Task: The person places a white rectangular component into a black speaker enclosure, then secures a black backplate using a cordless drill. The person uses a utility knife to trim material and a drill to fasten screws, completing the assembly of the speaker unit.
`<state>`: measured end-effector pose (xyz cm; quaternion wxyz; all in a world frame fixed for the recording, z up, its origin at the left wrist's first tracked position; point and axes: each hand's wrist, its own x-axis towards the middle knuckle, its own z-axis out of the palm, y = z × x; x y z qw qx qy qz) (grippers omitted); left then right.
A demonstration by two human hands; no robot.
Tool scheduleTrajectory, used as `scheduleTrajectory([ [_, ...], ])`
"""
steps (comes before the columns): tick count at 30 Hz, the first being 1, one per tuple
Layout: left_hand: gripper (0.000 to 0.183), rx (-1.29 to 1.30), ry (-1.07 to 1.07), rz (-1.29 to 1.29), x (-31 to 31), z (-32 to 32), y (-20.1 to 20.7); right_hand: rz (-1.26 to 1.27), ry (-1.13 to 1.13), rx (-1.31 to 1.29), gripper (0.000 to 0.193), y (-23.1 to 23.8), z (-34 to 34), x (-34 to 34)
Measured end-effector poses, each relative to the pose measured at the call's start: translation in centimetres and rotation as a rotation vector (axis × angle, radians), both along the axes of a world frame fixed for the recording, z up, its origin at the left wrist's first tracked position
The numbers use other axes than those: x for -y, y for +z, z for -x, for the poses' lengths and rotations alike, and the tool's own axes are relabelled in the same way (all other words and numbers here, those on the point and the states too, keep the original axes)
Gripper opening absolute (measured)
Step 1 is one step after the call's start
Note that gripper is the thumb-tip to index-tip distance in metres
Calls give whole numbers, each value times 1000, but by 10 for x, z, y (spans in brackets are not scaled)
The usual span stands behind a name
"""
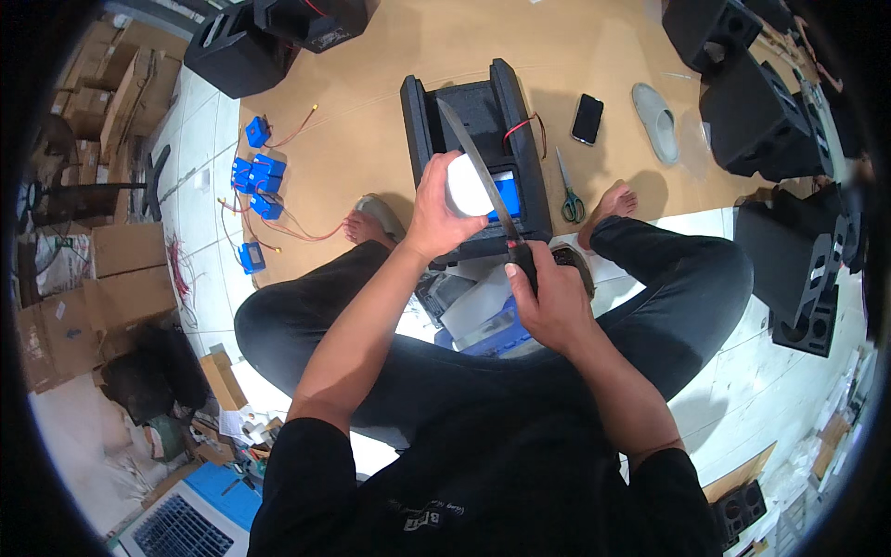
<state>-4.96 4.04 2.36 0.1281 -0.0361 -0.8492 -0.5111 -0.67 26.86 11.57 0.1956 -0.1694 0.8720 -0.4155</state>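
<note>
My left hand (432,218) is closed around a white block (467,188), thumb below it and fingers on its left side. In my right hand (557,302) is the black handle of a long knife (481,165). Its blade points away from me and to the left, running along the right edge of the white block; whether it has cut in cannot be made out. Under both hands stands a long black box (469,100) with an open top and raised side walls. Inside its near end lies a blue battery pack (506,197), partly covered by the blade. A red and black wire (531,124) comes out on the right.
Several blue battery packs (267,170) with wires lie at left on brown sheeting (362,121). Right of the box are scissors (571,200), a phone (587,120) and a slipper (657,123). Black speaker cabinets (756,116) stand at the right; cardboard boxes (97,306) at the left.
</note>
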Motion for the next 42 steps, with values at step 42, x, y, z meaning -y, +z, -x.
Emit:
scheduleTrajectory([
  [42, 80, 105, -21, -143, -12, -3, 7, -188, 39, -49, 25, 11, -6, 8],
])
